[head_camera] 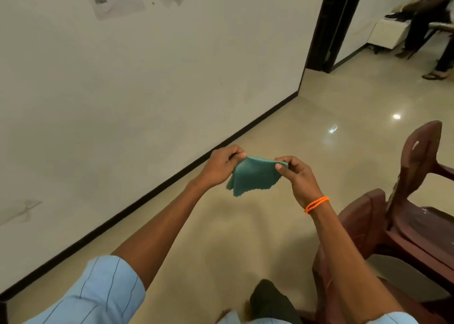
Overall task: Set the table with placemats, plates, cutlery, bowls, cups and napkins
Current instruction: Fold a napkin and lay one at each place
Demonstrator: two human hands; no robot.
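Observation:
A small green cloth napkin with zigzag-cut edges hangs folded in the air in front of me, above the floor. My left hand pinches its upper left corner between thumb and fingers. My right hand, with an orange band on the wrist, pinches the upper right corner. The napkin's lower edges droop down between the two hands. No table, plates, cutlery, bowls or cups are in view.
A white wall with a black skirting runs along the left. Dark red plastic chairs stand close on my right. A doorway opens at the back right, with a seated person beyond it. Glossy beige floor lies ahead.

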